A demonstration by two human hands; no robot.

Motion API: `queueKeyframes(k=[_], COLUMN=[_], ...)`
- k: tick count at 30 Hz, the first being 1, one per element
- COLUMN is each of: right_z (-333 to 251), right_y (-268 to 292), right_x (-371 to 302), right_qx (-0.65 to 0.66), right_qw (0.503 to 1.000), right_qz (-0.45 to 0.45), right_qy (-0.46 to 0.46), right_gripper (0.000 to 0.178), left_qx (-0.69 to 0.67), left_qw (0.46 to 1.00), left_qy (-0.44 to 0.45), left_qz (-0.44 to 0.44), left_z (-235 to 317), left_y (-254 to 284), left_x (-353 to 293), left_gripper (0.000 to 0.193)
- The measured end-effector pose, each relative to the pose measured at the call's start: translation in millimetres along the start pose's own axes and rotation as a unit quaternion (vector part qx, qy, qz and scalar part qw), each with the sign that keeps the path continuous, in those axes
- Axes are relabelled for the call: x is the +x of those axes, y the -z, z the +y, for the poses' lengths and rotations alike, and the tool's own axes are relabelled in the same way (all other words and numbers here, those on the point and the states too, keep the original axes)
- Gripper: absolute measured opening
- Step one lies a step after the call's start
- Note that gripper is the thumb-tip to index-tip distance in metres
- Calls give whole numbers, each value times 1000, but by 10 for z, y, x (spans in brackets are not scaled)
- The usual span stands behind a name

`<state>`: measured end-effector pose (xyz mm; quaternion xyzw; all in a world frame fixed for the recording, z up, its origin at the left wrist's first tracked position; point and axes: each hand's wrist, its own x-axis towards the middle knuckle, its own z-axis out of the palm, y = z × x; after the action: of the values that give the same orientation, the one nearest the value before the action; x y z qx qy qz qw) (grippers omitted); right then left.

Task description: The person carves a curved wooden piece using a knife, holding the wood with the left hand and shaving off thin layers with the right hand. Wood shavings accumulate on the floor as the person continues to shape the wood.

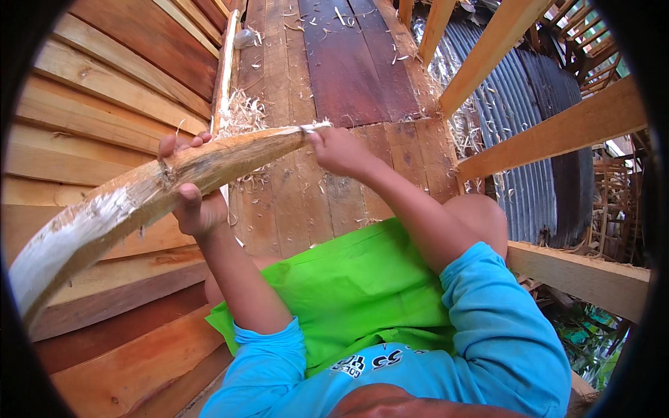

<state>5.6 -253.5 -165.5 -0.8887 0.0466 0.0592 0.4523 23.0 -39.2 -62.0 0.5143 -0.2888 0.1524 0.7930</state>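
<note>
A long, curved piece of wood [244,155] stretches across in front of me, from the left rim to a narrow end near the middle. Its surface is brown in places and pale and bare in others, mainly at the left part and the tip. My left hand [200,198] wraps round its middle, thumb below and fingers over the far side. At the narrow end my right hand [340,150] is closed; a small dark edge and a pale curl show beside its fingers. What it grips is mostly hidden by the hand.
Thin wood shavings [244,113] lie heaped by the left wall and scattered over the plank floor [279,216]. A plank wall [104,90] rises on the left. Wooden rails [550,132] run along the right, with corrugated metal sheets [519,177] beyond. A small clear container [244,38] sits far off.
</note>
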Motion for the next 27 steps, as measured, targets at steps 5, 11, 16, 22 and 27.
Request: queueKeyframes(k=[5,11,16,22,27], right_z=[224,-344,238,-277,194], right_y=[53,42,94,113,-76], right_x=[-21,-123,34,-194,49], right_qx=[-19,-4,-54,37,-91], right_qw=[1000,998,998,998,994], right_qz=[-13,-49,9,-32,21], right_qy=[-20,43,-41,43,-51], right_gripper=[43,41,37,42,41], left_qx=[-4,47,28,23,22], left_qw=[994,968,970,972,973], left_qy=[12,-42,-19,-26,-26], left_qz=[107,243,241,231,229], left_z=[34,-50,-83,-45,-66], left_y=[-245,-273,-422,-325,-229], left_x=[47,-13,6,-12,20], left_gripper=[80,36,29,25,23])
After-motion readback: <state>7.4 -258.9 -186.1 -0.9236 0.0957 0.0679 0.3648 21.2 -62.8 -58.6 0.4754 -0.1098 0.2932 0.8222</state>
